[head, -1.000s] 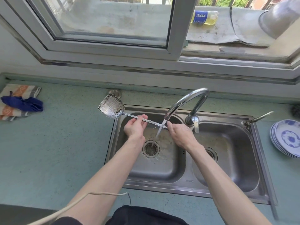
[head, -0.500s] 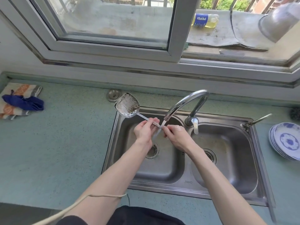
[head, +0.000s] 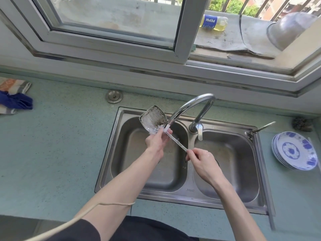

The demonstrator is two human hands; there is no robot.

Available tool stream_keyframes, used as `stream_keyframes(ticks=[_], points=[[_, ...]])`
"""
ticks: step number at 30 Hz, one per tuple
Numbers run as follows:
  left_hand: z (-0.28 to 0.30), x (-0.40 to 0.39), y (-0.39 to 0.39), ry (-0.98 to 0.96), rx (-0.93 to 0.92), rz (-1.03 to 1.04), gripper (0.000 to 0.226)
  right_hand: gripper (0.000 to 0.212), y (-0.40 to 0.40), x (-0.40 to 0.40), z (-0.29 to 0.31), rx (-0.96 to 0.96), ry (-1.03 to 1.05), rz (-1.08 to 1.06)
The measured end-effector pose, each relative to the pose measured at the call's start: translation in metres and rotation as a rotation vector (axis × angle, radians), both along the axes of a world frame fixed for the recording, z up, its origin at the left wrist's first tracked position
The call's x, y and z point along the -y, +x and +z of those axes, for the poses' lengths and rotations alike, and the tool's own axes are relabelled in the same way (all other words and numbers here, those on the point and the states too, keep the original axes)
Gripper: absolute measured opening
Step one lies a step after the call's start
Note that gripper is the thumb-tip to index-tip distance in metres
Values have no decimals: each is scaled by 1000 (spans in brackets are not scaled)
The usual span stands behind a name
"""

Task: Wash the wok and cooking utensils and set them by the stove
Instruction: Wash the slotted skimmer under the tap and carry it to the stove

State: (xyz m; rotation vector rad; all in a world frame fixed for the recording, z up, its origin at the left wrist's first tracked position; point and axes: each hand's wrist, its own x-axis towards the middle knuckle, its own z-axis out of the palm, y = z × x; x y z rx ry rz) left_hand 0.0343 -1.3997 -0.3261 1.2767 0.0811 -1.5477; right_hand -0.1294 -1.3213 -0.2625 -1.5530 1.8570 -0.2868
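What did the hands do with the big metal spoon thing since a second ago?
The spatula slid along toward the right, so its blade is now over the left basin near the faucet spout. The left hand now grips the neck by the blade; the right hand still pinches the handle end. Water keeps running. The plates stayed put.

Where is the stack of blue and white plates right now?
In the head view, the plates sit on the green counter at the far right, beside the sink's right basin and just below a dark scrubber.

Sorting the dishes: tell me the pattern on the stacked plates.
White plates with blue floral motifs, clearest in the head view, right of the sink.
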Motion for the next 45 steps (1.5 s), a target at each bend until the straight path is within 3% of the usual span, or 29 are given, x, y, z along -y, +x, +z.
stream_keyframes(ticks=[3, 10, 18, 24, 30, 33, 38, 41, 44, 45], points=[[3, -12, -12, -28, -23, -56, 3, 44, 1, 1, 0, 1, -8, -30], [11, -40, -35, -90, -49, -196, 22, 44, 17, 11, -5, 45, -17, -82], [2, -18, 1, 34, -25, -97, 9, 45, 4, -13, 13, 32, 76, -47], [-15, -15, 18, 102, 123, -234, 18, 43, -6, -24, 24, -29, 99, -3], [-27, -7, 45, -18, 523, -340, 13, 42, -36, -31, 29, -251, 51, 65], [-30, -7, 48, -1, 564, -351, 19, 44, -47, -35, 30, -344, -19, 60], [-25, -16, 42, -36, 414, -404, 15, 48, -57, -43, 34, -394, -85, 5], [-28, -20, 38, -87, 512, -421, 29, 45, -52, -52, 39, -400, -160, -48], [-23, -19, 35, -98, 565, -339, 4, 42, -48, -58, 45, -378, -178, -86], [-22, -16, 34, -93, 636, -324, 10, 42, -47, -60, 46, -376, -184, -93]])
